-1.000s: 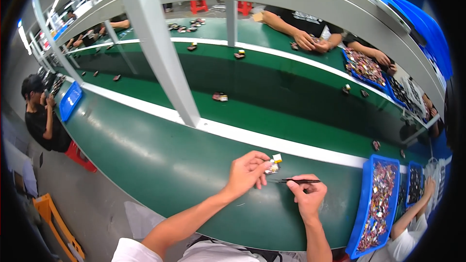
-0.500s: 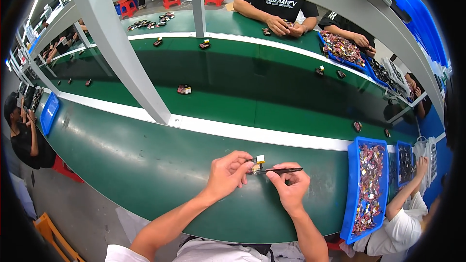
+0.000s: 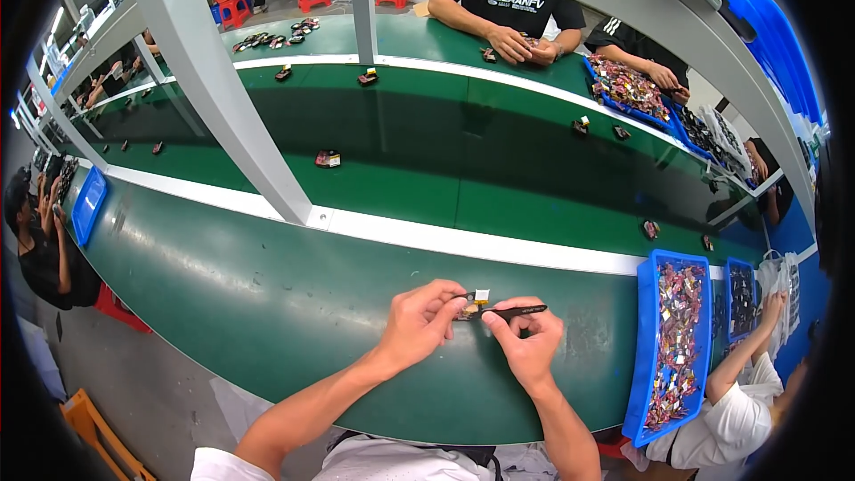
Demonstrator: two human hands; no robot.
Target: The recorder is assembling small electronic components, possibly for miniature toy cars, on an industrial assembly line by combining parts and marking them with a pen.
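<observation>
Over the green worktable (image 3: 267, 303), my left hand (image 3: 420, 321) pinches a small electronic assembly (image 3: 465, 308) with a dark housing. A small white and yellow piece (image 3: 482, 297) sticks up from its far side. Black tweezers (image 3: 517, 312) are gripped in my right hand (image 3: 530, 343), fingers closed round them. Their tips point left and meet the assembly; the exact contact point is too small to make out.
To my right stands a blue bin (image 3: 648, 347) of small wired parts, with a smaller blue bin (image 3: 741, 294) beyond. Past a white rail, a green conveyor (image 3: 401, 187) carries scattered assemblies. A grey post (image 3: 223, 98) rises ahead on the left. Co-workers sit across, left and right.
Assemblies on the conveyor have shifted slightly left. My right hand and the tweezers have moved a little left, closer to the assembly. My left hand has hardly moved.
</observation>
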